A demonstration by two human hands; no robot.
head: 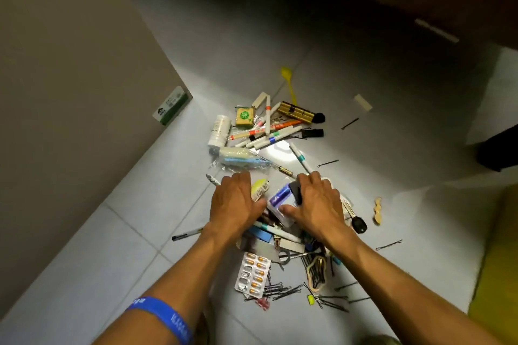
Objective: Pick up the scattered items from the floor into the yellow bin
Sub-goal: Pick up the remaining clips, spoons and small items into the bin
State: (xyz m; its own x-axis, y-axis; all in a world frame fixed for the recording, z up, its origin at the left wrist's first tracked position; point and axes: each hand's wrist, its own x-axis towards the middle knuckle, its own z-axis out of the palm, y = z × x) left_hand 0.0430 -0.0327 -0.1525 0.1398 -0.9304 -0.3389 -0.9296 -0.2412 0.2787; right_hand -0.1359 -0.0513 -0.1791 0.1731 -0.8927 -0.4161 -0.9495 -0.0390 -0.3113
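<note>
I have both hands down on the heap of small items on the tiled floor (112, 232). My left hand (235, 202) lies palm down with the fingers nearly straight and close together, the fingertips resting beside a yellow-and-white packet (259, 187); it grips nothing that I can see. My right hand (316, 202) is spread wider, fingers lying over a dark block (294, 190) and the thumb pressing on a white and purple box (277, 199), flat rather than curled round either. A blue wristband (162, 316) sits on my left forearm. Under and behind my wrists lie a capsule blister pack (253, 274), a scatter of black hairpins (280, 290), a black pen (186, 234) and a black car key (358, 224). Beyond my fingers the pile goes on: white marker pens (266, 137), a white bottle (220, 130) on its side, a clear plastic wrapper (238, 158), a small tan packet with a green print (245, 116), a brass lock cylinder (297, 110) and a yellow plastic spoon (288, 78) farthest out. A green and white box (171, 105) leans at the foot of the beige wall (70, 92) on the left. The yellow bin (496, 274) shows only as a blurred yellow edge at the lower right, near my right forearm.
</note>
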